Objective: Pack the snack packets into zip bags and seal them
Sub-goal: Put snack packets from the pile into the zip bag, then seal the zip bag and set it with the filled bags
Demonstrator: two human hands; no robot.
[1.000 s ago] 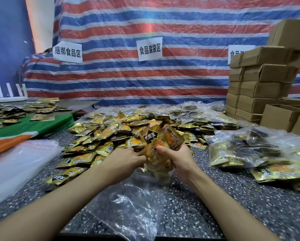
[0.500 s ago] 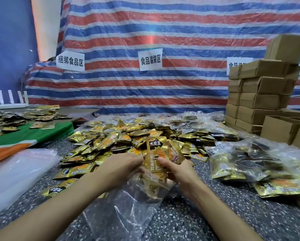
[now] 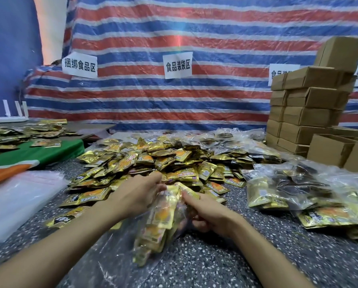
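- Well, at your far left one stack of empty clear bags (image 3: 18,196) lies on the speckled table (image 3: 215,262). Just behind it, a green and orange cloth (image 3: 35,154) carries scattered packets (image 3: 18,134).
- One heap of snack packets (image 3: 153,161), gold and too many to count, fills the table's middle behind your two hands.
- Your left hand (image 3: 136,194) has its fingertips at the bag's mouth; blur hides whether they pinch it, so I cannot tell.
- One zip bag (image 3: 159,225) stands tilted between your hands, stuffed with gold packets, the top ones poking out.
- Your right hand (image 3: 207,213) curls round the bag's right side, index finger laid along the top packets.
- Filled bags (image 3: 298,188) are heaped to the right, their count unclear.
- Cardboard boxes (image 3: 306,100) are stacked at the far right.
- A striped tarp (image 3: 174,28) backs everything and bears four paper signs (image 3: 178,66); the boxes partly hide the third.
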